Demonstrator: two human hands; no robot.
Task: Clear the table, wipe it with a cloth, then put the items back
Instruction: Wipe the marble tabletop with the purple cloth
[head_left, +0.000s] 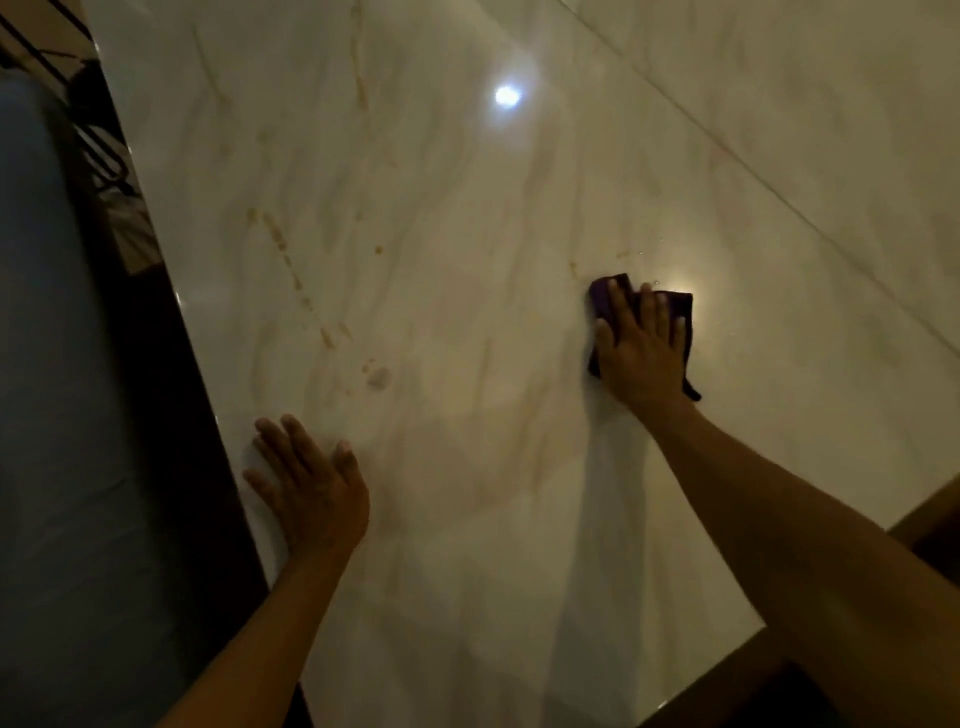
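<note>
The left forearm (260, 639) came in nearest the camera at about 7 o'clock, and the left hand (306, 493) lay flat on the bench (441, 234), fingers spread and straight, right by the bench's left edge. Beyond that edge, toward 9 o'clock, sat something blue-grey (57, 415), too dim to identify, with thin dark bars (98, 156) above it near 10 o'clock.

The pale, glossy, marble-veined bench top filled the middle of the view. Brownish spots and streaks (291, 265) ran across it from about 11 o'clock down toward the centre. A bright light reflection (507, 95) shone at 12 o'clock.

Toward 3 o'clock the right hand (640, 343) pressed down on a dark purple cloth (602, 296), fingers straight and slightly fanned over it. The cloth lay flat on the bench beneath the palm, its edges showing around the fingers and near the wrist. A smaller glare (675, 287) sat just past the fingertips. A brown wooden edge (924, 525) showed at 4 o'clock.
</note>
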